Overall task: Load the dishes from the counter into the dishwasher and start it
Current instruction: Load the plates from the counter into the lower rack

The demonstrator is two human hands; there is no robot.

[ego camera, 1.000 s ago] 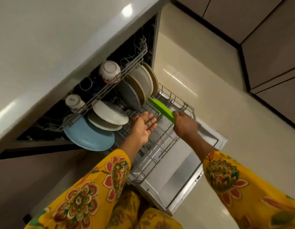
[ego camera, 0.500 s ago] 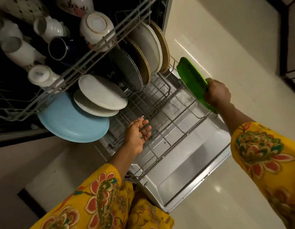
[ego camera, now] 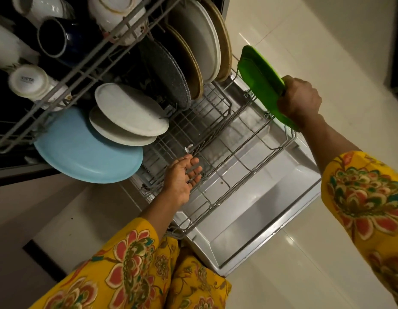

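Note:
My right hand (ego camera: 299, 100) grips a green plate (ego camera: 261, 80) by its near edge and holds it on edge over the far right corner of the pulled-out lower rack (ego camera: 242, 152). With its palm up and fingers relaxed, my left hand (ego camera: 182, 177) hovers over the rack's front left part and holds nothing. The rack carries a large blue plate (ego camera: 86, 148), two white plates (ego camera: 129, 110) and a row of upright plates (ego camera: 193, 47) at the back. Cups and a dark mug (ego camera: 53, 39) sit in the upper rack (ego camera: 86, 70).
The open dishwasher door (ego camera: 256, 221) lies flat below the rack, above a glossy cream tiled floor (ego camera: 327, 41). A pale cabinet front (ego camera: 37, 215) stands to the left. The rack's middle and right wire slots hold nothing. My yellow flowered sleeves fill the bottom of the view.
The view has closed in on the racks. My right hand has lifted the green plate from inside the rack up and to the right. My left hand has stayed over the rack.

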